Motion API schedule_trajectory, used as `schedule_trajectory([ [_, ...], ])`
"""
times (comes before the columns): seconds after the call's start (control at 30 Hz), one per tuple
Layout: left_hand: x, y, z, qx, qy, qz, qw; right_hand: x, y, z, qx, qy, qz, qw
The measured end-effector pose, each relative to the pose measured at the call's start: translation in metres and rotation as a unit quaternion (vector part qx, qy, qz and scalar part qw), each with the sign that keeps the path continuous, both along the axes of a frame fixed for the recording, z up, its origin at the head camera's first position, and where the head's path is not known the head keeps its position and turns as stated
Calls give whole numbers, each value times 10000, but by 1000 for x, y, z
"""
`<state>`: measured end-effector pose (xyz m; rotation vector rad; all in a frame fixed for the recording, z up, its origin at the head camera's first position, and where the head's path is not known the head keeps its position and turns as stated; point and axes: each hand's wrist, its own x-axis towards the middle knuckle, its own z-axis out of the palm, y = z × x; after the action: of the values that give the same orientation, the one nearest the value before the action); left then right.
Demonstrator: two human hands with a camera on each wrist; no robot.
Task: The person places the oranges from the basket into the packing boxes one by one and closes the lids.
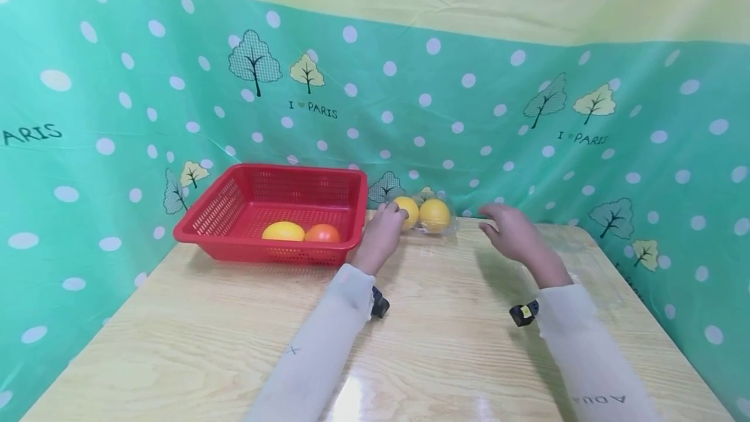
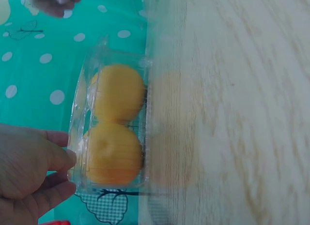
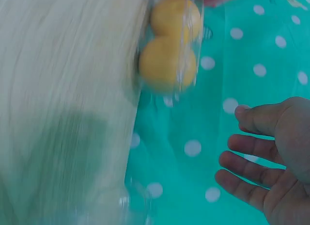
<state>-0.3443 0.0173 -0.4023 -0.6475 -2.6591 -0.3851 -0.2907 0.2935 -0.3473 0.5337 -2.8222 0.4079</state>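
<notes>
Left hand: the left hand (image 1: 382, 234) is resting at the near end of the clear plastic box (image 1: 426, 215), its fingertips touching the wall; in the left wrist view the thumb and fingers (image 2: 58, 159) are lying against the box's edge, lightly bent, more steadying than clamping, and I cannot tell whether they are actually pinching it.

Right hand: the right hand (image 1: 515, 233) is hovering just beside the box's other end, palm turned toward it, fingers (image 3: 242, 162) spread and relaxed, holding nothing. It looks placed to meet the box from the opposite side.

Clear plastic box: it is sitting at the far edge of the table, against the backdrop, with two yellow fruits (image 2: 116, 121) lying side by side inside it, touching each other.

Red basket: the red basket (image 1: 234, 213) is standing just to the left of the box, near the left hand, already holding a yellow fruit (image 1: 283, 232) and an orange one (image 1: 322, 234), touching.

Table: the wooden table (image 1: 445, 344) is pale, glossy and catching light near the front.

Room: a teal cloth backdrop (image 1: 117, 103) with white dots, small trees and Paris lettering is wrapping around the table on three sides.
</notes>
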Motion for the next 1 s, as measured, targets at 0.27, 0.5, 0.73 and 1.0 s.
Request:
schedule_trajectory([
  [0.27,-1,-2,0,63,-191,14,9998,13,46,4,-423,-347,-493,9973],
  [0.5,-1,-5,1,179,-277,90,9994,21,82,9,-385,-560,-846,9941],
  [0.73,0,-5,1,216,-233,21,9995,25,121,7,-203,-589,-1138,9916],
  [1.0,1,-5,1,206,-183,9,9996,26,156,7,-237,-852,-1573,9836],
])
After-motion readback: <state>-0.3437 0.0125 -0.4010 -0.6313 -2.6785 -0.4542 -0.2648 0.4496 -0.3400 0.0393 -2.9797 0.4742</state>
